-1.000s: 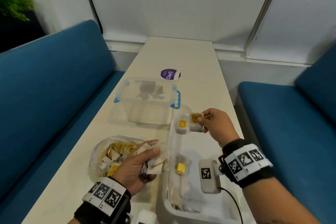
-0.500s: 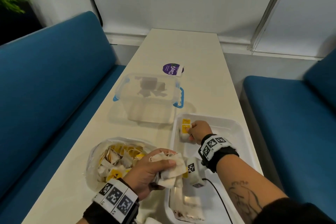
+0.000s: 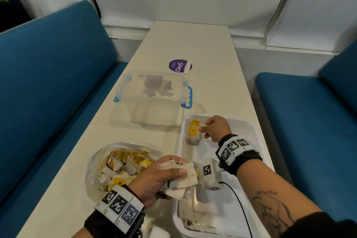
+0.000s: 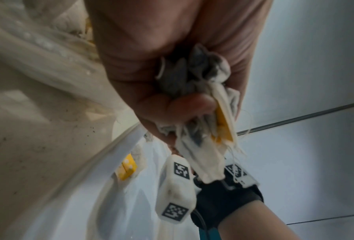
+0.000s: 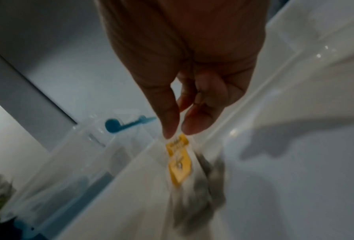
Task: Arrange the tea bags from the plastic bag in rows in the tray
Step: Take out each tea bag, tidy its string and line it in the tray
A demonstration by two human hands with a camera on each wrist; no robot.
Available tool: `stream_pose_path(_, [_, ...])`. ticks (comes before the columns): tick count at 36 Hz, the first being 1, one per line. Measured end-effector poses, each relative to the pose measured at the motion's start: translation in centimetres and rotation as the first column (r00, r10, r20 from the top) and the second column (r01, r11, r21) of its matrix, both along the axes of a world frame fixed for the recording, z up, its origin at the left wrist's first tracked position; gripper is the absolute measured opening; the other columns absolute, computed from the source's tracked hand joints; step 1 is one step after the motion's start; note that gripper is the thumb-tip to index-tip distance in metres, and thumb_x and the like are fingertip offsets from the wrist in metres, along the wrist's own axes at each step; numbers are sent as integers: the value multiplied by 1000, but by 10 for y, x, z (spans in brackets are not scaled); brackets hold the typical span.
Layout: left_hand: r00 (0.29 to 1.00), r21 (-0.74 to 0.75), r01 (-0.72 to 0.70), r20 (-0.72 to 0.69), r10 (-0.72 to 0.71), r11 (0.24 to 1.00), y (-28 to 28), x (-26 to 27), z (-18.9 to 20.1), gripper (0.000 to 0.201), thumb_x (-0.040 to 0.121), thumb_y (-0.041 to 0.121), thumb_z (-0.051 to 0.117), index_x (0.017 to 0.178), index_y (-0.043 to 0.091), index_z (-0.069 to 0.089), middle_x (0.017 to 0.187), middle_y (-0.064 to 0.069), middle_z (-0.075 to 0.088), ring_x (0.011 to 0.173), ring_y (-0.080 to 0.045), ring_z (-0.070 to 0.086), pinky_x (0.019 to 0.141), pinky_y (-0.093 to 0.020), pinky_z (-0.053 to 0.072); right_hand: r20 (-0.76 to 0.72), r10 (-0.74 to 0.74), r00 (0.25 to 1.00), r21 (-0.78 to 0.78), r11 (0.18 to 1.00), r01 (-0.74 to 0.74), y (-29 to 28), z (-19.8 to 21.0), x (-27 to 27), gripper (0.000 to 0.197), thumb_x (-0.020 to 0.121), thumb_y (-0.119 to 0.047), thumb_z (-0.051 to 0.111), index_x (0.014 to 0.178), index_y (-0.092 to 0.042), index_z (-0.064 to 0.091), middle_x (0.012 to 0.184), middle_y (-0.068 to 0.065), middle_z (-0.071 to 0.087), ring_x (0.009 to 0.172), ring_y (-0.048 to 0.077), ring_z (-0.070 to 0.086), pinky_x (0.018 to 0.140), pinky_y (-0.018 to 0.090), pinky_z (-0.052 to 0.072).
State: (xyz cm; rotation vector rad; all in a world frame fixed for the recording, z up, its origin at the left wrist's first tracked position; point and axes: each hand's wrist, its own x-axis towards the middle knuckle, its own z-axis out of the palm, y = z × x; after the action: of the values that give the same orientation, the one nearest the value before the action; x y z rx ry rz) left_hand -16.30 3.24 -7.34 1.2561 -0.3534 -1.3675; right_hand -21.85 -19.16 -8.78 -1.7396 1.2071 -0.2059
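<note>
— Gripping what, the left hand [image 3: 154, 177]?
— It clutched a bunch of tea bags [image 3: 181, 177] between plastic bag [image 3: 96, 162] and tray [image 3: 257, 141]
— And the right hand [image 3: 216, 127]?
— Thumb and forefinger hung slightly parted at a yellow-tagged tea bag [image 3: 193, 135] in the tray's far left corner; contact unclear

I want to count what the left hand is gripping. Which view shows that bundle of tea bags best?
Head view: the bundle of tea bags is sharp in the left hand. Left wrist view shows it crumpled from below, fingers covering much. Right wrist view misses it.
</note>
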Motion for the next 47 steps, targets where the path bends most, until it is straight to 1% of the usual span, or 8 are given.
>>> stream_pose_path(4, [999, -16, -31, -26, 30, 999, 3, 4, 1, 24, 58, 16, 75, 81, 19, 73, 75, -8, 68, 61, -22, 61, 53, -23, 43, -101, 318, 943, -36, 946, -322, 5, 30, -13, 22, 78, -8, 72, 69, -16, 54, 64, -1, 57, 55, 7, 55, 42, 13, 34])
stream_pose_path(8, [996, -64, -66, -58, 62, 996, 6, 7, 5, 18, 62, 9, 76, 78, 17, 75, 73, -9, 69, 59, -21, 62, 50, -24, 45, -341, 592, 730, 27, 782, -622, 20, 40, -18, 15, 75, -12, 76, 73, -18, 62, 68, -2, 62, 58, 7, 56, 63, 19, 46])
stream_pose_path(15, [986, -115, -124, -124, 110, 986, 13, 15, 12, 27, 62, 8, 70, 89, 11, 71, 79, -12, 69, 61, -21, 67, 50, -31, 53, -618, 649, 445, 54, 599, -799, 48, 22, -9, 52, 77, -21, 76, 123, -8, 57, 124, 8, 57, 112, 25, 54, 90, 30, 44])
stream_pose_path(21, [983, -149, -134, -145, 112, 980, 20, 13, 15, 50, 47, 12, 88, 92, 5, 68, 75, -14, 67, 54, -20, 65, 41, -26, 50, -698, 657, 286, 88, 475, -876, 63, 8, 0, 22, 80, -21, 72, 88, -11, 54, 101, 9, 58, 88, 20, 50, 75, 27, 41])
stream_pose_path(27, [980, -119, -185, -101, 174, 975, 25, 16, 12, 44, 59, 13, 77, 101, 9, 66, 90, -16, 68, 64, -23, 66, 52, -28, 51, -548, 690, 473, 32, 582, -812, 49, 21, -6, 22, 74, -13, 75, 81, -15, 55, 84, 0, 54, 77, 15, 51, 63, 22, 42])
stream_pose_path(33, [962, -101, -265, -100, 256, 959, 23, 21, 9, 59, 49, 23, 82, 104, 13, 64, 83, -9, 67, 64, -23, 59, 63, -23, 36, 59, 548, 835, 115, 827, -551, 31, 59, -31, 27, 80, 0, 67, 101, -15, 58, 71, 3, 57, 55, 12, 52, 45, 21, 38])
stream_pose_path(38, [961, -122, -250, -150, 232, 960, 17, 15, 13, 49, 61, 13, 76, 105, 5, 56, 58, -3, 59, 43, -15, 54, 35, -15, 36, 484, 299, 823, 264, 846, -463, 36, 64, -41, 25, 85, 13, 54, 92, -10, 60, 82, 4, 63, 60, 16, 61, 42, 20, 40])
stream_pose_path(47, [956, -65, -274, -128, 264, 960, 15, 14, 11, 44, 68, 8, 76, 109, 7, 61, 79, -12, 65, 51, -19, 60, 38, -17, 39, 608, 52, 793, 409, 835, -368, 55, 60, -42, 10, 95, -11, 49, 91, -12, 59, 82, 9, 62, 68, 24, 65, 39, 21, 40])
